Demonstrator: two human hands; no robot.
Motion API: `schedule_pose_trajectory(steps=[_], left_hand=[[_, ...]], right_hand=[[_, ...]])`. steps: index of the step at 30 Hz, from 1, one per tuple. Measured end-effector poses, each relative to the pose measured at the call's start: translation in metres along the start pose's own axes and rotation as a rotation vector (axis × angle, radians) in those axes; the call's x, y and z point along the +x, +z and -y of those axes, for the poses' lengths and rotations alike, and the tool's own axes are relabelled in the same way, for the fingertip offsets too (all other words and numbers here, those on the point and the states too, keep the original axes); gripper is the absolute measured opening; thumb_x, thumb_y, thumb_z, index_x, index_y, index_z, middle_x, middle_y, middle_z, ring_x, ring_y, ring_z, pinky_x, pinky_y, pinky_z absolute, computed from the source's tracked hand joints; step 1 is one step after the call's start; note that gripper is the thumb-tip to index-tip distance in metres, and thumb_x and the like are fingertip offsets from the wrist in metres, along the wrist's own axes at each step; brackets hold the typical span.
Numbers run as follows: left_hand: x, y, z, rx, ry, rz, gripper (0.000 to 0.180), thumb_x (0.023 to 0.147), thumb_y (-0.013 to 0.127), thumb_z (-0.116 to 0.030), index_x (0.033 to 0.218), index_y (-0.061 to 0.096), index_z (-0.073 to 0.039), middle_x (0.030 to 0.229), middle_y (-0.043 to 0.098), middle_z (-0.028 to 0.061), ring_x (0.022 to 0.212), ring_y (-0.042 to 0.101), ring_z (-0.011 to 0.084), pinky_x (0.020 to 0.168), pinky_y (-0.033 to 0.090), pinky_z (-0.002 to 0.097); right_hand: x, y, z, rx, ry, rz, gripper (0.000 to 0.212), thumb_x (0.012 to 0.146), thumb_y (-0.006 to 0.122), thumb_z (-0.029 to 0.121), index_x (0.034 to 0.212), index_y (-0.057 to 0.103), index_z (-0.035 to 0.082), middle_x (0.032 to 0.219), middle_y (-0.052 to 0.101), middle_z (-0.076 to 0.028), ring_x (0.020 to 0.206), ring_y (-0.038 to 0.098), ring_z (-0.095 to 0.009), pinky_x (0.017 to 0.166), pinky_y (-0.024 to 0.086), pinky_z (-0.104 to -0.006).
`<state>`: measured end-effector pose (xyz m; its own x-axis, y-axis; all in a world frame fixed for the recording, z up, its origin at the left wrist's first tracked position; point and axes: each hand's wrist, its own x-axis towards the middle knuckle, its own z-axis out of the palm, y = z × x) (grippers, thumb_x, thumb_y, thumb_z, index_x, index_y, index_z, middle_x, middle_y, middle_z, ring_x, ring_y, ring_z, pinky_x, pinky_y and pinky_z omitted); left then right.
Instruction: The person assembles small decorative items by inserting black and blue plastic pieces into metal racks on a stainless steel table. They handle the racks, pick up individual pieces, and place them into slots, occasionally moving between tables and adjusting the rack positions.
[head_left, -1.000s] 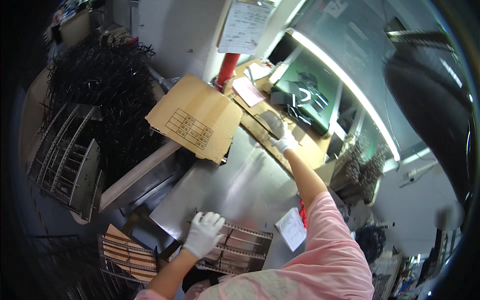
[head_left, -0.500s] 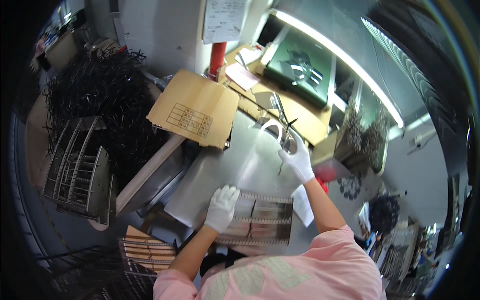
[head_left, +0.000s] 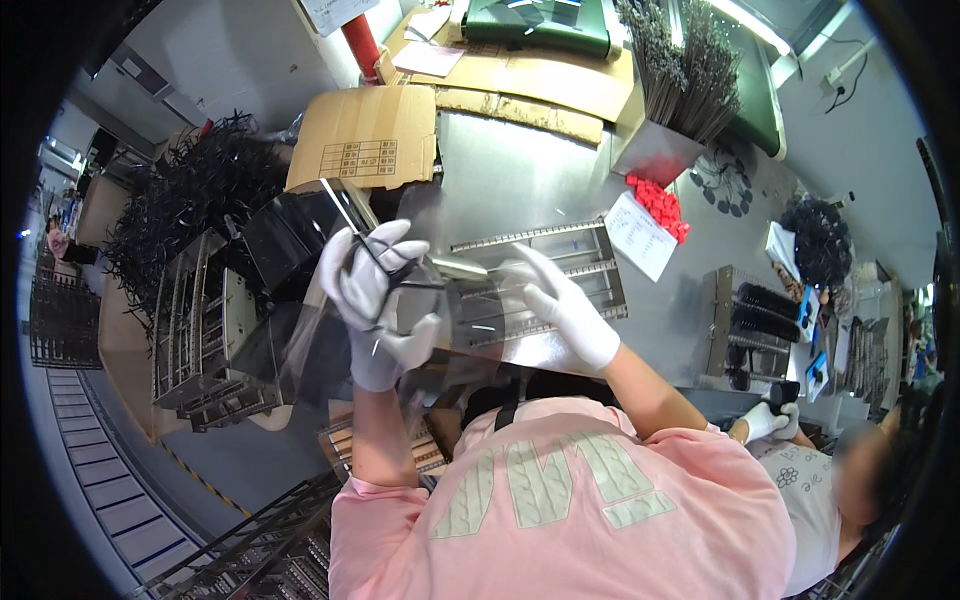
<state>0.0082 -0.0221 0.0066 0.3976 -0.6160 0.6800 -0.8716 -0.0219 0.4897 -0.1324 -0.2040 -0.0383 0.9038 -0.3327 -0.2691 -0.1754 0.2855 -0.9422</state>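
Observation:
My left hand point(head_left: 375, 305), in a white glove, is raised left of the metal rack, its fingers curled around a thin black strip point(head_left: 378, 258). Motion blurs the hand, so how many strips it holds is unclear. My right hand point(head_left: 570, 315), also gloved in white, hovers over the metal rack with its fingers stretched out and apart. Nothing shows in its grasp, though the fingertips are smeared. Below the hands the metal rack point(head_left: 612, 272), with notched rails, lies on the steel table point(head_left: 520, 185). A blurred silvery bar point(head_left: 458, 268) shows between the hands.
A cardboard flap point(head_left: 365, 130) stands behind my left hand, with a heap of black strips point(head_left: 190, 190) farther left. Red pieces point(head_left: 658, 208) and a paper sheet point(head_left: 640, 235) lie at the right. Another slotted rack point(head_left: 205, 330) stands left. A co-worker's gloved hands point(head_left: 768, 420) are at the right.
My left hand has come off the rack, up and left, and now holds a thin black strip. My right hand has drawn back from the far table to over the rack. The view has shifted.

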Motion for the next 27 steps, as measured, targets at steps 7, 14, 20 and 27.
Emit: schedule_pose_trajectory(steps=[7, 14, 20, 27], left_hand=[[-0.035, 0.035, -0.019, -0.601, -0.499, -0.422, 0.064, 0.077, 0.073, -0.012, 0.135, 0.047, -0.007, 0.119, 0.055, 0.0133, 0.097, 0.052, 0.0178, 0.084, 0.045, 0.0296], [-0.125, -0.047, 0.002, -1.290, -0.522, -0.496, 0.082, 0.087, 0.073, -0.025, 0.157, 0.033, -0.016, 0.142, 0.044, 0.0219, 0.121, 0.048, 0.0296, 0.089, 0.043, 0.0350], [-0.144, -0.031, -0.015, -1.280, -0.634, -0.613, 0.086, 0.086, 0.075, -0.029, 0.157, 0.031, -0.012, 0.136, 0.049, 0.0241, 0.118, 0.051, 0.0305, 0.088, 0.046, 0.0344], [-0.139, -0.029, -0.020, -1.195, -0.704, -0.507, 0.090, 0.086, 0.074, -0.034, 0.160, 0.027, -0.013, 0.139, 0.047, 0.0240, 0.117, 0.050, 0.0285, 0.086, 0.044, 0.0326]], right_hand=[[0.024, 0.032, -0.041, -1.009, -0.600, -0.093, 0.077, 0.082, 0.068, 0.026, 0.150, 0.041, 0.001, 0.097, 0.061, -0.026, 0.088, 0.061, -0.044, 0.085, 0.053, -0.0458], [0.065, -0.034, -0.101, -0.307, 0.073, 0.215, 0.061, 0.106, 0.038, 0.037, 0.162, 0.023, 0.018, 0.098, 0.064, -0.007, 0.079, 0.060, -0.017, 0.077, 0.050, -0.0341], [0.080, -0.037, -0.121, 0.166, 0.533, 0.107, 0.069, 0.098, 0.058, 0.057, 0.151, 0.042, 0.016, 0.101, 0.067, -0.012, 0.087, 0.061, -0.022, 0.085, 0.051, -0.0380], [0.074, -0.046, -0.112, 0.049, 0.527, 0.499, 0.103, 0.095, 0.068, 0.045, 0.164, -0.002, 0.012, 0.144, 0.050, -0.022, 0.114, 0.065, -0.030, 0.102, 0.050, -0.0417]])
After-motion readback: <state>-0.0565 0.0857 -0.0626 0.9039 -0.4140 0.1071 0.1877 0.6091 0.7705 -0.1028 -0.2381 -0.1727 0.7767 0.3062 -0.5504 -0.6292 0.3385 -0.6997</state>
